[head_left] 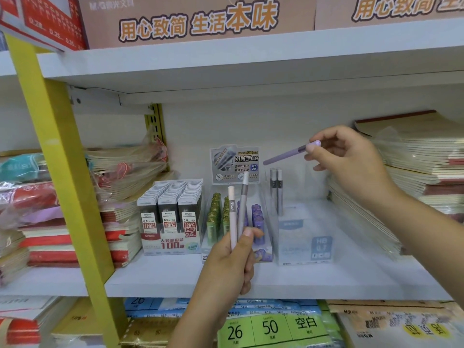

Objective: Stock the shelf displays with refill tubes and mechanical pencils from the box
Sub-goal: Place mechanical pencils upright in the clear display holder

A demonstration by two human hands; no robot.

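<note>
Since the clear display (pixel 303 237) right of centre held only two grey pencils (pixel 276 189), we pinched a purple pencil (pixel 288 153) in our right hand (pixel 351 159), tip angled down toward it — our left hand (pixel 231 264), lower centre, clamped two spare pencils (pixel 232 222) upright, probably as ready stock.

The white shelf board (pixel 313 280) carries a white carton of grey refill cases (pixel 170 243), a clear display of green and purple tubes (pixel 234 164) and a clear plastic stand (pixel 301 237) holding two grey pencils (pixel 276 192). Stacked paper notebooks (pixel 406 187) flank them.
</note>
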